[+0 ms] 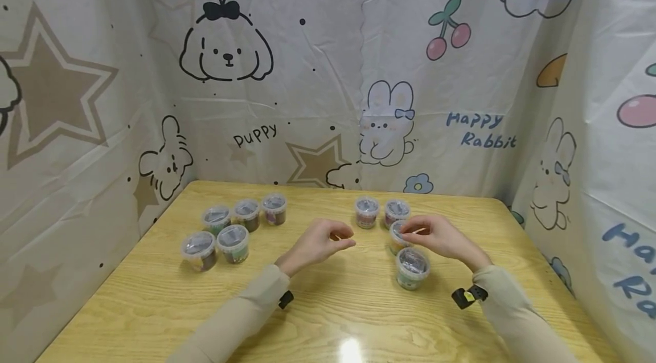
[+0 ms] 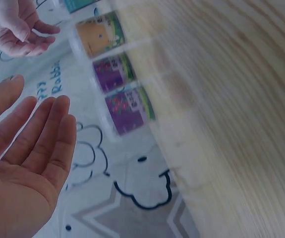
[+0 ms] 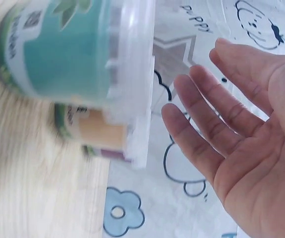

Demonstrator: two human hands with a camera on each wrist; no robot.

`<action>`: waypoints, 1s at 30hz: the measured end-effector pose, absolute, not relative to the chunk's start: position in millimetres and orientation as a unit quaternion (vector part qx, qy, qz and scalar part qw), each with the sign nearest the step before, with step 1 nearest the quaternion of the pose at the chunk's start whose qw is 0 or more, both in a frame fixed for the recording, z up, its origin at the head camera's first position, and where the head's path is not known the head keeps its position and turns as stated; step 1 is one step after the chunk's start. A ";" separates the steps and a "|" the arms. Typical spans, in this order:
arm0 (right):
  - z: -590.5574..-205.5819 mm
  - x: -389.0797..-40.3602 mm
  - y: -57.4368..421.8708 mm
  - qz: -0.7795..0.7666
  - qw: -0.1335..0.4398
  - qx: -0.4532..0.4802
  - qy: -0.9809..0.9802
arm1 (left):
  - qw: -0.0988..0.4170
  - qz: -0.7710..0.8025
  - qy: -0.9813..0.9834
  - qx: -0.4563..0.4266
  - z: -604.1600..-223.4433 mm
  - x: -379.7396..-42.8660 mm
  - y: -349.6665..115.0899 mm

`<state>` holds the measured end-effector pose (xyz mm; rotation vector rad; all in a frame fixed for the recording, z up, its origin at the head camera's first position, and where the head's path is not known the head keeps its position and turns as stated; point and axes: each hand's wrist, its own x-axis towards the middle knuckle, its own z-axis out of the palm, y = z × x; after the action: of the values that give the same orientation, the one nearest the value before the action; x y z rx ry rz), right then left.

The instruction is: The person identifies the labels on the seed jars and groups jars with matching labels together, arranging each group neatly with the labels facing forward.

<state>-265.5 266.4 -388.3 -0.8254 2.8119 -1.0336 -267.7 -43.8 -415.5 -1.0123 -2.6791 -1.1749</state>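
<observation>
My right hand point(image 1: 435, 235) hovers over the right-hand tubs, its relaxed fingers empty. In the head view it overlaps the orange-labelled tub point(image 1: 397, 239). A green-labelled tub point(image 1: 412, 269) stands nearest me, and looms large as a teal-labelled tub point(image 3: 68, 49) in the right wrist view. Two purple-labelled tubs point(image 1: 366, 213) point(image 2: 128, 110) stand farther back. My left hand point(image 1: 320, 243) is held above the middle of the table, palm turned inward, fingers loosely bent and holding nothing. All these tubs have clear lids.
Several more lidded tubs point(image 1: 233, 243) stand in a group at the left of the wooden table point(image 1: 328, 306). A printed cloth point(image 1: 318, 66) hangs behind the table and along both sides. A black strap device point(image 1: 468, 296) sits on the right wrist.
</observation>
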 end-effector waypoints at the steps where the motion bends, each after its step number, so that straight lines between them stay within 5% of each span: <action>1: -387.4 -266.4 263.2 -0.330 0.016 -0.269 0.905 | 0.026 -0.380 -0.866 -0.323 -415.1 -267.7 -47.8; 14: -379.3 -279.6 219.5 -0.307 0.033 -0.290 0.906 | 0.064 -0.400 -0.871 -0.277 -411.5 -266.9 -91.9; 30: -380.3 -301.7 139.6 -0.294 0.028 -0.317 0.901 | 0.146 -0.384 -0.906 -0.103 -410.7 -291.9 -129.4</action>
<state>-301.7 139.6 -380.3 -0.9779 2.7826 -0.9086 -291.9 -129.4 -410.7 -0.2964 -2.6092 -1.1057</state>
